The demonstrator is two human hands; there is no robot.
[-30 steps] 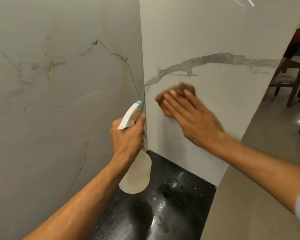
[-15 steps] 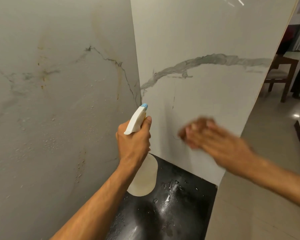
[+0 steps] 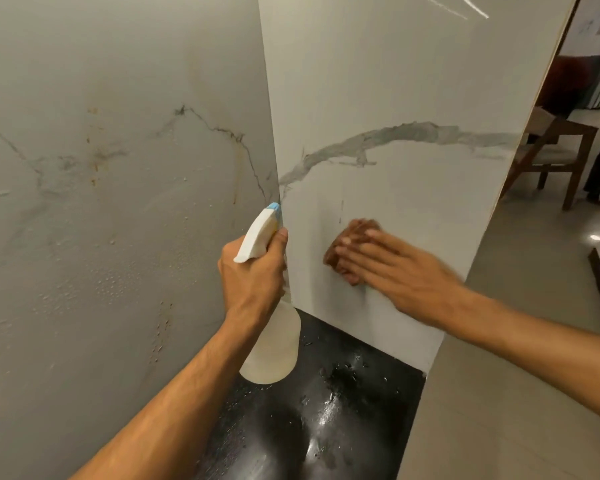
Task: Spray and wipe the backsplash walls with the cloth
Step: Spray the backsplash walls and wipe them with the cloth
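Brown cloth [image 3: 340, 252] flat against backsplash wall [image 3: 395, 202]

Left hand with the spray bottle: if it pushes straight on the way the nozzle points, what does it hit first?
Probably the wall corner: the spray bottle in the left hand aims there, though depth is unclear.

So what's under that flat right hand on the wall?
A brown cloth pressed against the white marble wall, poking out past the right hand. How far it extends beneath the palm is covered.
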